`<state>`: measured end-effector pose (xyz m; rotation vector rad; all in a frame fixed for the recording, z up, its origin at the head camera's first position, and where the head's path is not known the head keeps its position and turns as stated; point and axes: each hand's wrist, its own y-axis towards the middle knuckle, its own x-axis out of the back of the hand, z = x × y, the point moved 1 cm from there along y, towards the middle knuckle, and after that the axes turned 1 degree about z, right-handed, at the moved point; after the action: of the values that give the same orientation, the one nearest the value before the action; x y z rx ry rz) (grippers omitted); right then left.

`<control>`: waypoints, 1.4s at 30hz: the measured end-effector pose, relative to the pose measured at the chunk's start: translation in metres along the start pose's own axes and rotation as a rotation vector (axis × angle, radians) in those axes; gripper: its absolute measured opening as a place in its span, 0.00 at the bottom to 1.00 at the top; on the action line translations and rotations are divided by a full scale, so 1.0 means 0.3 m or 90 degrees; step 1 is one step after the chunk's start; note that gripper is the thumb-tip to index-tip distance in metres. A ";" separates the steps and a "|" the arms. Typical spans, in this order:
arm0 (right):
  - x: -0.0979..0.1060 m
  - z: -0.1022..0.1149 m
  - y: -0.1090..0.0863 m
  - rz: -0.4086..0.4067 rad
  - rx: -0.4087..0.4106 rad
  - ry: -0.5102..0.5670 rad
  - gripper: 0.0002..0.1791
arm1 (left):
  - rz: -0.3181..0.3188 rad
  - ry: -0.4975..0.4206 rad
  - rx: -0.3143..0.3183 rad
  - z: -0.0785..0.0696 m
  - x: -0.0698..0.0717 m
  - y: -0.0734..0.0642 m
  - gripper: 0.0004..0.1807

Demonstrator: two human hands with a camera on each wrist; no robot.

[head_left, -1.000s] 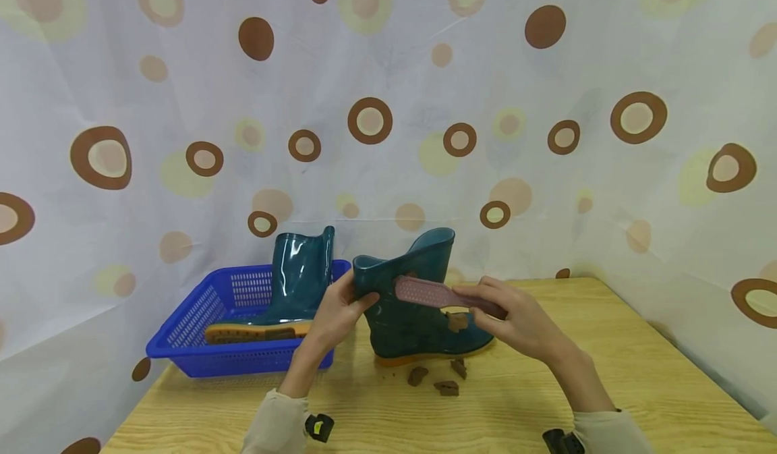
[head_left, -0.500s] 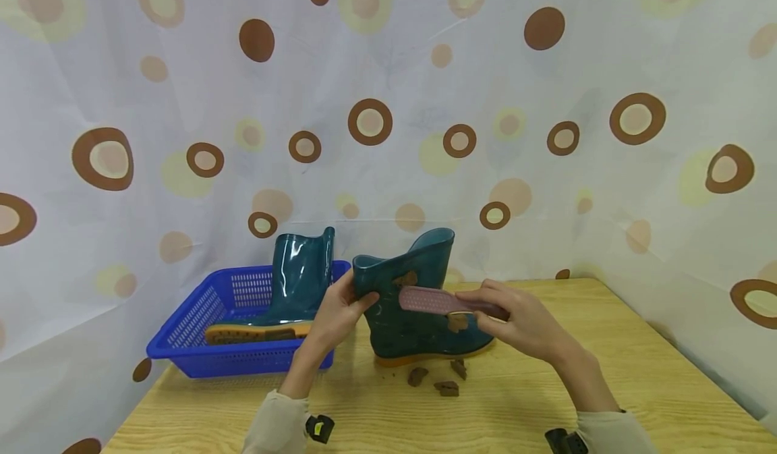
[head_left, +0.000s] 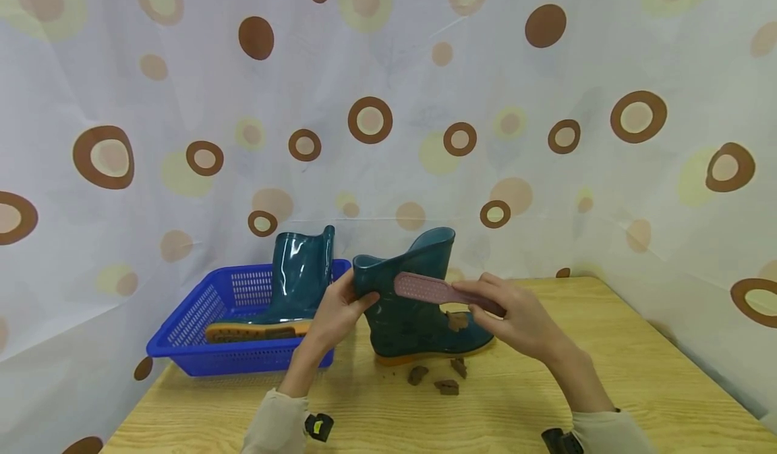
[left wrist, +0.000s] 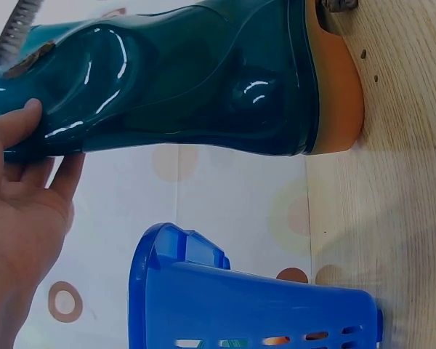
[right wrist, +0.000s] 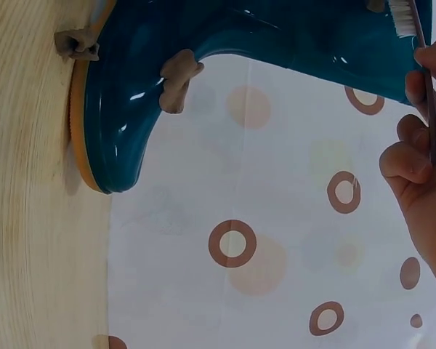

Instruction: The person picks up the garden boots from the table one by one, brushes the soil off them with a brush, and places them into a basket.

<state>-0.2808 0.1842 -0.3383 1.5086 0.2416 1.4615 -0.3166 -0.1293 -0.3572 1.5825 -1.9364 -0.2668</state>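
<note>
A dark green rubber boot with an orange sole stands on the table in the head view. My left hand grips the back of its shaft near the top, thumb on the near side. My right hand holds the dark handle of a pink brush, whose head lies across the upper shaft. White bristles face the boot in the right wrist view. Beside them, a brown mud patch on the shaft shows in the left wrist view. Another mud clump sticks to the instep.
Left of the boot, a blue plastic basket holds a second green boot, its orange sole partly showing. Several mud pieces lie on the wooden table in front of the boot. A dotted curtain hangs behind.
The brush slid down the shaft, uncovering the mud patch half a second ago, then came back up over it with my right hand. My left hand and the boot stay in place.
</note>
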 end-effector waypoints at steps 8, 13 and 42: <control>0.012 -0.011 -0.011 0.035 -0.043 -0.024 0.23 | 0.005 -0.005 0.001 0.003 0.003 0.001 0.20; 0.018 -0.019 -0.018 0.049 -0.054 -0.042 0.22 | 0.002 -0.011 0.005 0.007 0.002 -0.002 0.21; 0.013 -0.017 -0.015 0.045 -0.040 -0.018 0.23 | 0.010 0.015 -0.010 0.009 0.009 0.002 0.21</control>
<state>-0.2819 0.1917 -0.3401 1.4995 0.1249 1.4886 -0.3190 -0.1324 -0.3581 1.5523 -1.9239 -0.2563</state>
